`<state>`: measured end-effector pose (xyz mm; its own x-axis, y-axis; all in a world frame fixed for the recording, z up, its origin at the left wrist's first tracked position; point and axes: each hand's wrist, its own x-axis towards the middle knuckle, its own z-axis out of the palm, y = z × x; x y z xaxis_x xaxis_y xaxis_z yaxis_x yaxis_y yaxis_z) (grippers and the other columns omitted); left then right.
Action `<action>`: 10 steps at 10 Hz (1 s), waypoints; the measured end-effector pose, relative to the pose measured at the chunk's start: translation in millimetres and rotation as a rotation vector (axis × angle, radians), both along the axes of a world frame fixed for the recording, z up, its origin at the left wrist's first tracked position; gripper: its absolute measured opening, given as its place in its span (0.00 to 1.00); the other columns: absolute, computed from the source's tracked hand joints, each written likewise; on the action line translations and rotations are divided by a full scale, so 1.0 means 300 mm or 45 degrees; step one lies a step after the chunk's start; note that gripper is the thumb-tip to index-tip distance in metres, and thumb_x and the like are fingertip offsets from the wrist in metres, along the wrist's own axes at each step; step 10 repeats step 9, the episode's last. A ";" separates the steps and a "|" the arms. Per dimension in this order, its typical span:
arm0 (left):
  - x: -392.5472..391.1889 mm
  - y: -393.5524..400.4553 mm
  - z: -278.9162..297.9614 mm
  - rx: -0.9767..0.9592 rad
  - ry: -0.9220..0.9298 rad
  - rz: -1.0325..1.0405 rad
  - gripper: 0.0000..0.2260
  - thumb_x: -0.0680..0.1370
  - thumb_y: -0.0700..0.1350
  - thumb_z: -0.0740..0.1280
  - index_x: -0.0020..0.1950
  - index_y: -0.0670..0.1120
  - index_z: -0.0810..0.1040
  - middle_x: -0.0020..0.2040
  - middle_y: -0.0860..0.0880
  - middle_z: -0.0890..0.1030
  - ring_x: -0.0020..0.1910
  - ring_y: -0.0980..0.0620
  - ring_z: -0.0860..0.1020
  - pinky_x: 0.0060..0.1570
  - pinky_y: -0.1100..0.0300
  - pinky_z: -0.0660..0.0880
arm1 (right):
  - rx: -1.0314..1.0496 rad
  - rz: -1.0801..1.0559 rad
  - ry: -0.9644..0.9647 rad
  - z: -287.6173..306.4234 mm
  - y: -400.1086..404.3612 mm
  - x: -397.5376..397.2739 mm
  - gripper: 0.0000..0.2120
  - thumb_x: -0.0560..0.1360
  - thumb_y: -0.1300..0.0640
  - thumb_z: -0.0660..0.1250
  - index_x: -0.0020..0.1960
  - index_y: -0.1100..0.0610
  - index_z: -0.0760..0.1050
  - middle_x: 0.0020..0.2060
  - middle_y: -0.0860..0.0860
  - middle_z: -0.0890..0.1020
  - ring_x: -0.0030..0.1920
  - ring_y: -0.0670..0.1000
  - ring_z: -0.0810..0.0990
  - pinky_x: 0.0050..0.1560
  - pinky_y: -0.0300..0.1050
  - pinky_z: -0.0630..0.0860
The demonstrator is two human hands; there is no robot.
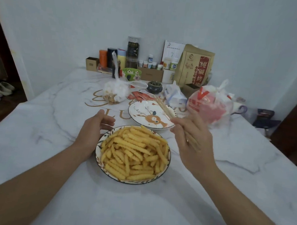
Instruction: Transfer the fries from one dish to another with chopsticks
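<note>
Near dish [100,159] sits centre on the marble tabletop [31,136], heaped with crinkle-cut fries [133,153]. Left hand [91,134] is at the dish's 9–10 o'clock, palm side against the rim, fingers [107,121] loosely spread and slightly curled, holding nothing. Right hand [194,141] hovers at the dish's 2 o'clock, fingers pinching a pair of chopsticks [164,109]; tips point away toward 11 o'clock, over the second dish. Tips carry no fry.

Second dish [138,109], deer print, lies just past the first at its 12–1 o'clock, rims near touching; no fries in it.

Further out: knotted clear bag of snacks [116,91] at 11 o'clock, red sauce sachets [138,95] beside it, tissue pack [175,96] at 12–1, red-and-white plastic bag [210,105] at 2. Back edge against the wall: green bowl [131,74], bottles and tins [116,57], brown paper bag [196,66].
</note>
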<state>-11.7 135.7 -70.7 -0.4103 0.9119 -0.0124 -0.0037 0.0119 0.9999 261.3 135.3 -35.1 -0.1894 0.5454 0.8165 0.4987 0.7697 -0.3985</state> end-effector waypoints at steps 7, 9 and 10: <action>0.074 -0.237 -0.019 0.034 0.112 0.151 0.17 0.71 0.58 0.60 0.51 0.56 0.84 0.59 0.51 0.83 0.62 0.50 0.80 0.69 0.45 0.74 | -0.145 -0.099 -1.357 -0.151 -0.138 0.294 0.16 0.73 0.67 0.64 0.57 0.53 0.79 0.51 0.49 0.76 0.46 0.54 0.77 0.42 0.49 0.78; 0.067 -0.224 -0.035 0.040 0.088 0.147 0.18 0.73 0.59 0.60 0.54 0.56 0.83 0.63 0.52 0.80 0.64 0.55 0.78 0.70 0.46 0.72 | -0.333 -0.115 -1.053 -0.080 -0.109 0.258 0.20 0.79 0.65 0.60 0.66 0.48 0.78 0.60 0.47 0.76 0.54 0.54 0.81 0.50 0.48 0.76; 0.067 -0.224 -0.035 0.040 0.088 0.147 0.18 0.73 0.59 0.60 0.54 0.56 0.83 0.63 0.52 0.80 0.64 0.55 0.78 0.70 0.46 0.72 | -0.333 -0.115 -1.053 -0.080 -0.109 0.258 0.20 0.79 0.65 0.60 0.66 0.48 0.78 0.60 0.47 0.76 0.54 0.54 0.81 0.50 0.48 0.76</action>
